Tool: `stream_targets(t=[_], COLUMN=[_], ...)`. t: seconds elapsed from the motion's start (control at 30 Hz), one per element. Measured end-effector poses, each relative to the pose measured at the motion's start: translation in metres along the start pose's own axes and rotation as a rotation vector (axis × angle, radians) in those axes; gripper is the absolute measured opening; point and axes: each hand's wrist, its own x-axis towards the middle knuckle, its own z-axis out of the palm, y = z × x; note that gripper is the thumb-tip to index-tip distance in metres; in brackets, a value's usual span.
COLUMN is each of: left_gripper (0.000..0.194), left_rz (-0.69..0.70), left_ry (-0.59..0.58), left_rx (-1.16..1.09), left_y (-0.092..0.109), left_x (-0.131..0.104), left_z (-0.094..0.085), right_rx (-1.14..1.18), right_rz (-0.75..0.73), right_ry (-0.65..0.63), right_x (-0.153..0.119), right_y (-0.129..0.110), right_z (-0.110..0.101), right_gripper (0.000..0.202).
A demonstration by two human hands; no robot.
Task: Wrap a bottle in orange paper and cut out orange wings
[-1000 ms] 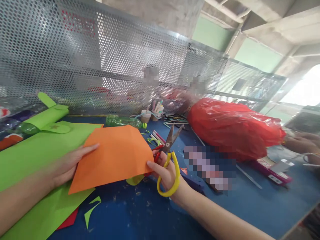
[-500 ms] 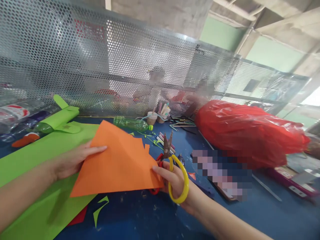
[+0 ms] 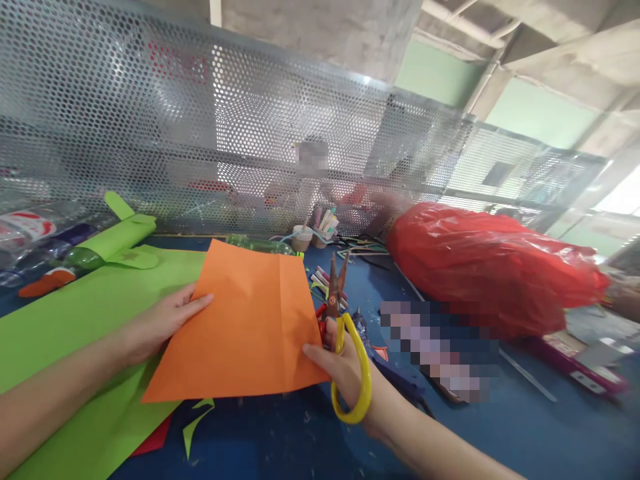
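Observation:
Between my hands I hold up a sheet of orange paper (image 3: pixel 245 327), with a crease running down its right side. My left hand (image 3: pixel 170 320) pinches its left edge, thumb in front and the other fingers hidden behind. My right hand (image 3: pixel 340 360) grips the right edge with the thumb on the front. Hooked on that same hand is a pair of scissors (image 3: pixel 336 297) with yellow and red handles, its blades pointing up and slightly apart. Under my left forearm lies a large green paper sheet (image 3: pixel 35 327). Green paper scraps (image 3: pixel 193 427) are on the blue table below the orange sheet.
A green-paper-wrapped bottle (image 3: pixel 110 243) lies at the left, near clear bottles (image 3: pixel 25 230). Behind are a green bottle (image 3: pixel 260 245), cups of markers (image 3: pixel 325 223) and a perforated metal screen (image 3: pixel 175 133). A red plastic bag (image 3: pixel 490 267) fills the right, near a purple box (image 3: pixel 580 367).
The orange sheet's right part has opened out flat towards me, showing its crease. My right hand and the scissors have moved slightly down; my left hand keeps its pinch.

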Motion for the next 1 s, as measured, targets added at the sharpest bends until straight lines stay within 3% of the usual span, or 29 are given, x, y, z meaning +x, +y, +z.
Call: stream_targets(t=[0.1, 0.23, 0.4, 0.63, 0.8, 1.0], left_gripper=[0.036, 0.043, 0.049, 0.059, 0.056, 0.049], left_rz=[0.012, -0.083, -0.083, -0.157, -0.084, -0.094], left_ry=[0.014, 0.021, -0.109, -0.145, -0.098, -0.07], left_rx=[-0.049, -0.09, -0.045, 0.015, -0.077, -0.132], left_y=[-0.006, -0.001, 0.006, -0.007, -0.011, -0.01], left_x=[0.004, 0.0, -0.008, 0.0, 0.001, 0.002], left_z=[0.0, 0.002, 0.007, 0.002, -0.001, -0.002], right_rx=[-0.01, -0.041, -0.139, -0.314, -0.24, -0.131], right_rz=[-0.105, -0.18, -0.211, -0.314, -0.279, -0.206], right_ry=[0.058, 0.09, 0.119, 0.092, 0.09, 0.134], right_x=[0.009, 0.015, 0.01, 0.008, 0.012, 0.019], right_y=[0.008, 0.01, 0.006, 0.019, 0.016, 0.012], right_z=[-0.004, -0.006, -0.003, -0.008, -0.009, -0.013], right_gripper=[0.024, 0.025, 0.022, 0.035, 0.029, 0.029])
